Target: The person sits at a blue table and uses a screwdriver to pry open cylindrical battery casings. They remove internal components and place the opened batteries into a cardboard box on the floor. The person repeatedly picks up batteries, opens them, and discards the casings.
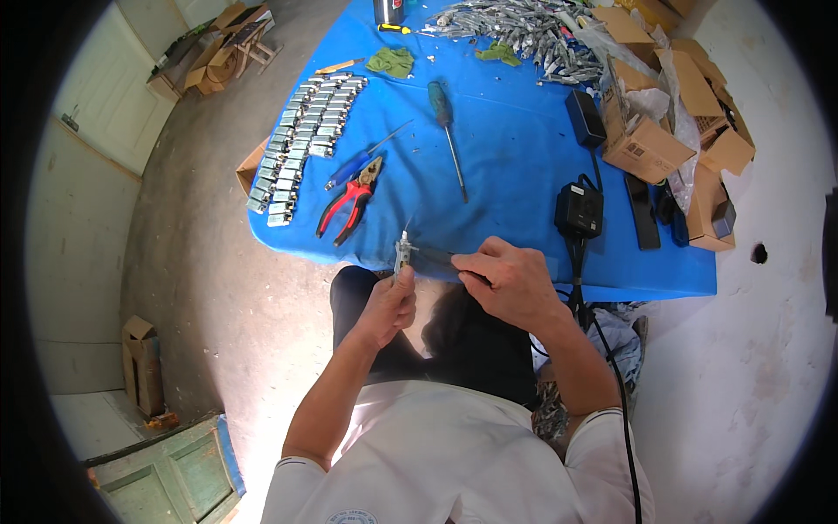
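Note:
My left hand (390, 306) grips a small, narrow metal part (402, 251) and holds it upright at the table's near edge. My right hand (506, 275) is closed on a dark, flat, elongated tool (434, 262); its tip reaches the side of the metal part, but its exact kind cannot be made out. Beyond my left hand lie red-and-black pliers (361, 189) and a blue-handled screwdriver (351, 168). A green-handled screwdriver (443, 106) rests farther back, its shaft toward me. Rows of small metal parts (301, 131) line the table's left side.
The blue cloth (497, 166) covers the table. A heap of metal pieces (515, 35) lies at the back, with green rags (390, 61) before it. On the right are opened cardboard boxes (650, 148), a black adapter (580, 210) with hanging cables, and a black phone (642, 211).

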Motion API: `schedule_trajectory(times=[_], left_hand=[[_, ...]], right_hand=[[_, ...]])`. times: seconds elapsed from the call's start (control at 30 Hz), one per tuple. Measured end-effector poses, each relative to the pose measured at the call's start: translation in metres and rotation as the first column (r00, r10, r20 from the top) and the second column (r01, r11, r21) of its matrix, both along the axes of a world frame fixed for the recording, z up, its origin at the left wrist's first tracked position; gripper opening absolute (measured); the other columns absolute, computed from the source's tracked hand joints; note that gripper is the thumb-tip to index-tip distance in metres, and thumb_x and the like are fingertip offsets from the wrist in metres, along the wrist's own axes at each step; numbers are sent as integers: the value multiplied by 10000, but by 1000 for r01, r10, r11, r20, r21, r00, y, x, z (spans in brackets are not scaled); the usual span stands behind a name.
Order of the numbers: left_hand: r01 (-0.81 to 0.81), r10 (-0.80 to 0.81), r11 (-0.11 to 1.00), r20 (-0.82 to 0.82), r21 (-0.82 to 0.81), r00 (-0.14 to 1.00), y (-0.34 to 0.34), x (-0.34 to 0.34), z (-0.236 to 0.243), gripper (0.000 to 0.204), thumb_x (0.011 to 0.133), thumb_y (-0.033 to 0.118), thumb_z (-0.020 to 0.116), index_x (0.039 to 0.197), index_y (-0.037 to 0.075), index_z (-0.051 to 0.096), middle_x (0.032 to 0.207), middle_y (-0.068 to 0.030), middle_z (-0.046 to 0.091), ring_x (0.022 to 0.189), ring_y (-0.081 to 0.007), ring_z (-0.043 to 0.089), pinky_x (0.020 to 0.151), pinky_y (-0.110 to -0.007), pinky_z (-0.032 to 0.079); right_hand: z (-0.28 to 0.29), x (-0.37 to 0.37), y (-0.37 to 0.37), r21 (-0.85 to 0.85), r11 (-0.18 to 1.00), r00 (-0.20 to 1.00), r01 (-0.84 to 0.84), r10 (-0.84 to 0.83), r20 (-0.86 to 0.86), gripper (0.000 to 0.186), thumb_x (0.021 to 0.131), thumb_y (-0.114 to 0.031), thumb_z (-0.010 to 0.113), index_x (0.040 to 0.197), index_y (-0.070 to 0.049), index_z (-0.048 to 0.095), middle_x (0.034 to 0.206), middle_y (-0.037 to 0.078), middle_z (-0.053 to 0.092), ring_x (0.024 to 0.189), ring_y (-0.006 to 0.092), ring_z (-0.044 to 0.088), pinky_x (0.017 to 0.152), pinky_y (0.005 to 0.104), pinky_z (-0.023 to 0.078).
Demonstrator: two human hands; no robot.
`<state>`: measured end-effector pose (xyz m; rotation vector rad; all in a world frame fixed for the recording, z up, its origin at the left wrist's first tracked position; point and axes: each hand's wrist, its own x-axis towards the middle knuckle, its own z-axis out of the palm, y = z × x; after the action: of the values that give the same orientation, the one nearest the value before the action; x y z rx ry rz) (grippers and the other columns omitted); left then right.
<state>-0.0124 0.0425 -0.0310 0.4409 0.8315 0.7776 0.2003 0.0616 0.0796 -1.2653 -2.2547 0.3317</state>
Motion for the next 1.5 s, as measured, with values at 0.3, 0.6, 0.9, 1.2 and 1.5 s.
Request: schedule_trajectory(times=[0.3,0.6,0.9,1.2,1.5], left_hand=[[-20,20,1000,-52,-5,998,0,2,1,412,909,485,553,711,157,402,551,52,328,425,-50,280,380,-205,210],[-29,29,1000,-84,-3,996,-1,3,2,407,905,474,569,714,154,406,555,63,326,436,-44,277,384,-203,207],[-31,30,1000,-86,-4,996,-2,3,0,386,912,459,569,731,157,411,558,70,323,440,-36,268,386,-201,199],[-32,32,999,-119,1,992,-1,4,3,399,919,486,536,719,173,392,553,65,308,433,-43,259,386,-202,191],[10,-9,1000,126,-8,992,2,-8,-7,469,902,573,481,676,181,359,531,54,254,417,-63,223,390,-210,185]], right_hand=[[7,-7,-1,18,1000,1000,-2,2,13,113,741,-146,636,842,-146,685,669,56,534,581,258,581,504,375,451],[10,-9,3,-15,1000,1000,5,-5,21,111,755,-161,616,832,-134,691,681,73,545,584,278,585,512,390,450],[10,-9,8,-39,999,999,-15,16,42,119,733,-146,609,816,-143,695,694,79,554,604,287,593,535,400,454],[16,-13,23,-74,996,991,-57,66,120,140,726,-143,681,859,-130,721,732,64,605,624,249,605,548,350,460],[-22,4,37,-61,982,975,-179,169,-141,204,714,-84,737,915,-120,721,772,60,616,605,202,606,541,287,478]])
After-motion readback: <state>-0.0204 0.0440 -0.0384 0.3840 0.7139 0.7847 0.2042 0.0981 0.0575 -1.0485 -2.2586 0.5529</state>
